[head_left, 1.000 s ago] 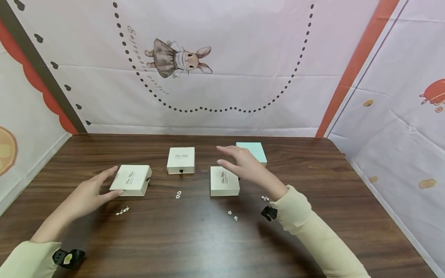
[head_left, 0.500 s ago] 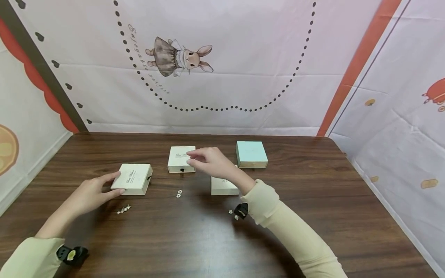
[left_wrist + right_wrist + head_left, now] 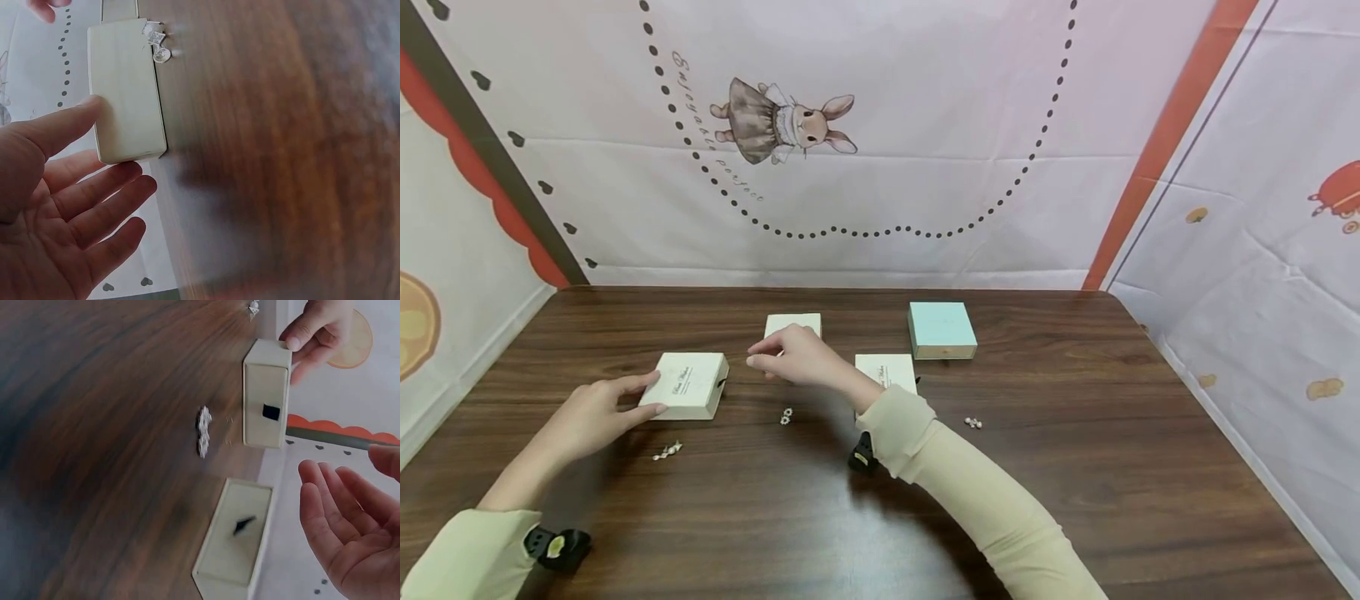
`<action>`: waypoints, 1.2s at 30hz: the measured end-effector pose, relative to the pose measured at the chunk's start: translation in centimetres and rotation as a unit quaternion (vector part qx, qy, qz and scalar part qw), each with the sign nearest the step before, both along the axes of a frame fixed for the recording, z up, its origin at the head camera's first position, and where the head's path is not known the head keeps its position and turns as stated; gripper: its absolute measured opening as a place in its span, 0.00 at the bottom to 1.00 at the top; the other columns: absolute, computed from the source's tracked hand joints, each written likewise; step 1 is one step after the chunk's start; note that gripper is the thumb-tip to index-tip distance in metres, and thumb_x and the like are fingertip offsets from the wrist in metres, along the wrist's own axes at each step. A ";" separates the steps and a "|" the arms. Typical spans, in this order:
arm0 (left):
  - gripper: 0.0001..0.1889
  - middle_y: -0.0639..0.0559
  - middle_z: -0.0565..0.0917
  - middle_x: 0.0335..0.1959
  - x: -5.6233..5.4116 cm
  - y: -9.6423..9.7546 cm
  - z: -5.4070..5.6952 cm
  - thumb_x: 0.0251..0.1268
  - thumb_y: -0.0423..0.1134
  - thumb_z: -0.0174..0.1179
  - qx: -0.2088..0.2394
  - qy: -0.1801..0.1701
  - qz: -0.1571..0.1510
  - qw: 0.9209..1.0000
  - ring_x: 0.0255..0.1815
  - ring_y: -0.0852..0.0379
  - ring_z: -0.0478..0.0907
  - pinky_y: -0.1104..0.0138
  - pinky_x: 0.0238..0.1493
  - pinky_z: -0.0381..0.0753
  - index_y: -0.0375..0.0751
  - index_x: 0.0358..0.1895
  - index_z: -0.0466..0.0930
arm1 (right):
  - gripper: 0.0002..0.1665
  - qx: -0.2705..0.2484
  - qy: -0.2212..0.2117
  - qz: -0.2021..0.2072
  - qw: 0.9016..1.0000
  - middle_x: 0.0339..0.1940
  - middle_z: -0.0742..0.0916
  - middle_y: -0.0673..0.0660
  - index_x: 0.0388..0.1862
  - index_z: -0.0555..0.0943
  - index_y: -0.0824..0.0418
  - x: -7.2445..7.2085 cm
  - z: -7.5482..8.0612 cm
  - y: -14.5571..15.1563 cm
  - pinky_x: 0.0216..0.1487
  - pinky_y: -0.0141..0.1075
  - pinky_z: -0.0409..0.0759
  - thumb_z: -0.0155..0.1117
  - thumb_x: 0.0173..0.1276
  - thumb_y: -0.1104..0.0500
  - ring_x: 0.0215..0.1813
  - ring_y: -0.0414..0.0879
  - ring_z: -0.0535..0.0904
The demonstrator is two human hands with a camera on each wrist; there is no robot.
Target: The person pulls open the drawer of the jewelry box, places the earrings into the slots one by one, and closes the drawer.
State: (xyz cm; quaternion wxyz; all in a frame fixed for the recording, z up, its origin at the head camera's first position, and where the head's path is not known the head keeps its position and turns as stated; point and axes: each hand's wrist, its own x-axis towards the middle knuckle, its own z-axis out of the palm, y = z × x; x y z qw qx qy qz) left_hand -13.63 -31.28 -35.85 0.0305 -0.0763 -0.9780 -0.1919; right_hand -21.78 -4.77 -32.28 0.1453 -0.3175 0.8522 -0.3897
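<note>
At the left of the table, my left hand (image 3: 597, 415) holds the near-left end of a cream drawer-style gift box (image 3: 688, 385), with thumb and fingers at its sides. In the left wrist view the thumb touches one edge of the box (image 3: 125, 94) and fingertips meet its end. My right hand (image 3: 797, 354) hangs in the air in front of a second cream box (image 3: 793, 320), partly covering it, with nothing seen in it. Its fingers look relaxed in the right wrist view. A pair of small earrings (image 3: 786, 416) lies below that hand; another sparkly earring pair (image 3: 667, 451) lies before the held box.
A third cream box (image 3: 883, 367) stands right of centre, partly behind the right sleeve (image 3: 898, 417). Behind it is a light blue box (image 3: 942, 327). More small earrings (image 3: 973, 423) lie to the right. A printed cloth (image 3: 925, 183) hangs behind the table.
My right hand has swept left from the third cream box, past the middle, to the second box. The left hand stays at the left box, its fingers slightly closer in.
</note>
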 end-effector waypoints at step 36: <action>0.50 0.24 0.67 0.57 -2.5 -1.4 0.0 0.42 0.56 0.69 0.026 -0.072 -0.057 0.995 0.54 0.31 0.68 0.44 0.45 0.70 0.30 0.66 0.57 | 0.08 -0.025 -0.222 -0.100 0.970 0.21 0.85 0.59 0.33 0.82 0.66 -0.8 -3.6 -5.8 0.28 0.37 0.81 0.62 0.61 0.61 0.23 0.48 0.83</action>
